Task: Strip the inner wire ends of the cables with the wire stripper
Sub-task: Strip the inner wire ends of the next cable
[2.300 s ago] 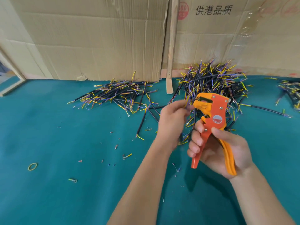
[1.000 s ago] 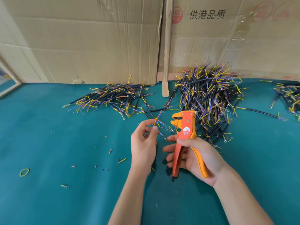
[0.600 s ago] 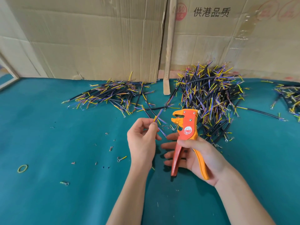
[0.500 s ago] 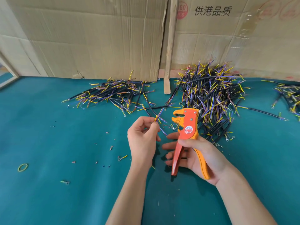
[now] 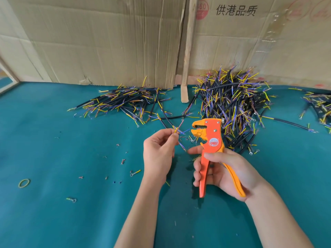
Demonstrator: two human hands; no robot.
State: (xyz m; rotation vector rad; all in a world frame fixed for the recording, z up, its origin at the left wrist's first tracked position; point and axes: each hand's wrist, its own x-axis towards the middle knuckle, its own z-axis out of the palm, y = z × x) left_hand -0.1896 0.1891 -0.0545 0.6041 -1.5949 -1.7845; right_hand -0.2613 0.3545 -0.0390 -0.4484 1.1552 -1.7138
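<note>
The cable's sheath is hidden inside the left hand (image 5: 159,154). The right-hand cable pile (image 5: 320,106) is cut off by the frame edge. Scraps (image 5: 123,161) on the cloth are too small to identify.

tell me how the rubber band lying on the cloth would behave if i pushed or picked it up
The rubber band is a thin loop lying flat, so it looks very light and probably floppy when lifted. Flat on the green cloth, it would likely drag or bunch rather than roll. Being so thin, it may need a fingertip pinch.
</note>
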